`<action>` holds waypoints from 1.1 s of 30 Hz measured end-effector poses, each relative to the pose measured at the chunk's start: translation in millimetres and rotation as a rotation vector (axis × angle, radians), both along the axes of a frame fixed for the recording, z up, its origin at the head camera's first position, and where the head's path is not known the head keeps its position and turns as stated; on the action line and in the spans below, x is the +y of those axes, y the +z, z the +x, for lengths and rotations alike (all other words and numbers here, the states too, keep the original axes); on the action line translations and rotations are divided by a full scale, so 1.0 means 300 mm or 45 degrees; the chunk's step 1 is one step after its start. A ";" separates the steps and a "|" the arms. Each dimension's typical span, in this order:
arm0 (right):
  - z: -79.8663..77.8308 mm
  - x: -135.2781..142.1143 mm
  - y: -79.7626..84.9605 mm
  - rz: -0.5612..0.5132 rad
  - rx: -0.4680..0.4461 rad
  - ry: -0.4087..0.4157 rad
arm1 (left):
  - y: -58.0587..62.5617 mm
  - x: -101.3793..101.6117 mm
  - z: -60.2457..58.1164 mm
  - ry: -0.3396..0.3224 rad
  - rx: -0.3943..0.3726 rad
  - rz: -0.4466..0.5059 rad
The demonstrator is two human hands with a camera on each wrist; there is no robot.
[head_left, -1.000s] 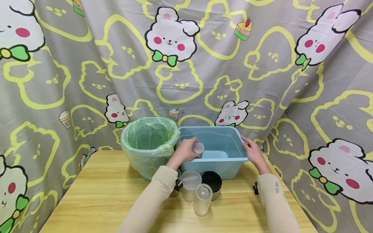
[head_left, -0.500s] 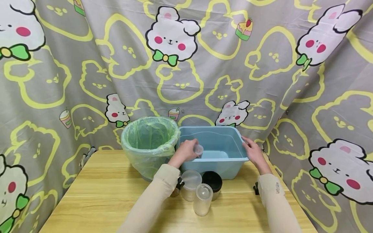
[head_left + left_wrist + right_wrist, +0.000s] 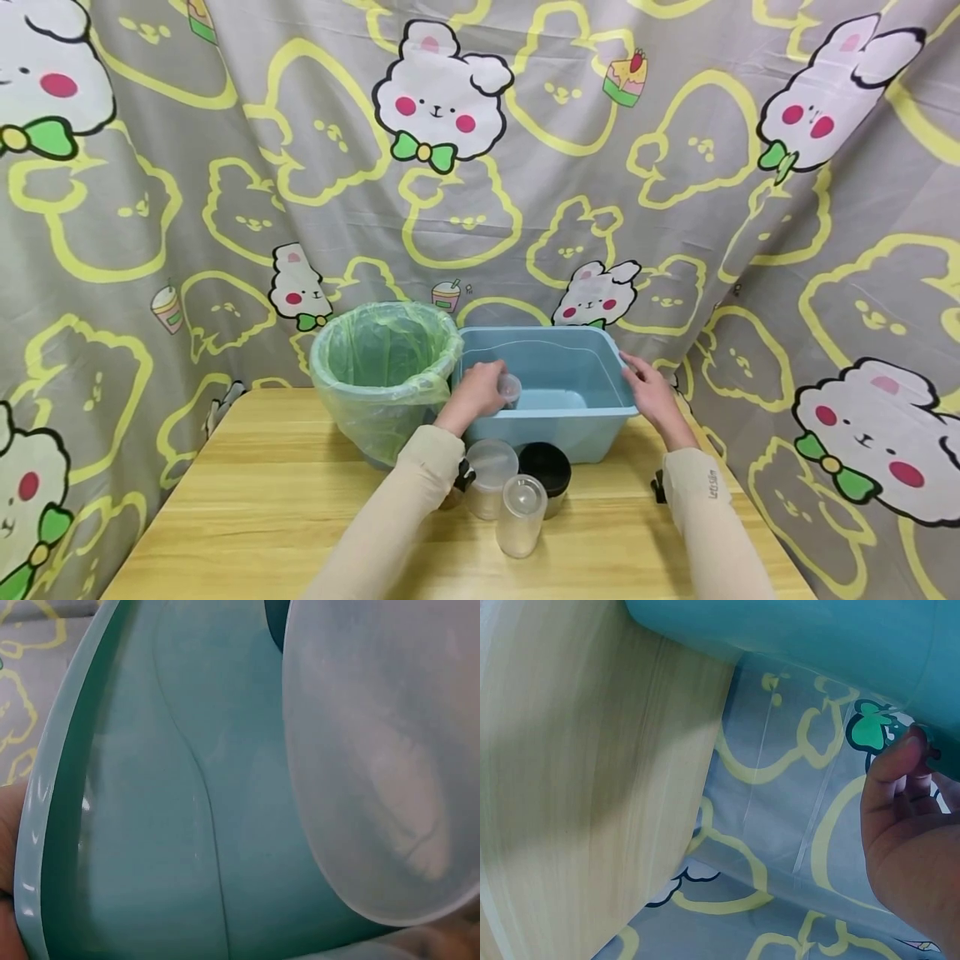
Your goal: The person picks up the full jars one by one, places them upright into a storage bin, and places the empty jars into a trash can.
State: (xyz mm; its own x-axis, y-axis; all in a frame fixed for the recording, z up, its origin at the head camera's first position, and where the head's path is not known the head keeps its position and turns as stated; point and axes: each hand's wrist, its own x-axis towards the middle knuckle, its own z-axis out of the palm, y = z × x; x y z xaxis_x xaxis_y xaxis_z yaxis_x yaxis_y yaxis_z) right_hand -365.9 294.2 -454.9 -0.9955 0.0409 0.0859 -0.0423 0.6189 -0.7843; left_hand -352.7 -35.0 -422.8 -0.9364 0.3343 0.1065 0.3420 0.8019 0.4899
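My left hand reaches over the front rim of a light-blue plastic bin. It holds a small clear plastic container by its side, low inside the bin's left part. Along the bin's right rim, my right hand grips the edge; the right wrist view shows its thumb and fingers pinching there. In the left wrist view the bin's wall fills the middle, and a frosted round lid stands large at the right. The held container is out of that view.
A round bin with a green liner bag stands left of the blue bin. Before it on the wooden table are a frosted-lid jar, a black-lid jar and a tall clear container. A patterned curtain hangs behind.
My left hand has sunk slightly with the clear container, which sits a little lower in the blue bin. My right hand stays at the rim.
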 end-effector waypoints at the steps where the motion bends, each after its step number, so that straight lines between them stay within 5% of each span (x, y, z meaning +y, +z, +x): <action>1: -0.002 0.001 0.000 0.003 0.001 -0.001 | 0.001 0.002 0.000 0.003 0.000 -0.005; 8: -0.007 0.000 -0.003 -0.010 0.006 -0.006 | 0.000 0.004 -0.010 0.003 -0.019 -0.101; 26: -0.005 -0.006 -0.018 -0.021 0.000 -0.020 | -0.007 0.008 -0.004 0.038 -0.022 -0.111; 33: -0.006 0.001 -0.012 -0.016 0.013 -0.017 | -0.009 0.009 -0.001 0.028 0.097 -0.019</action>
State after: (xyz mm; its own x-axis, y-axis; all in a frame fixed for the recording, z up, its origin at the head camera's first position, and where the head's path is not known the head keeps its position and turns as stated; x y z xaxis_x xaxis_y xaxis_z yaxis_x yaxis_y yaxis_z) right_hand -367.8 294.4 -458.6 -0.9939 0.0549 0.0959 -0.0426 0.6097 -0.7915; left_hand -353.0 -32.1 -425.5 -0.9329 0.3159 0.1731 0.3602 0.8167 0.4508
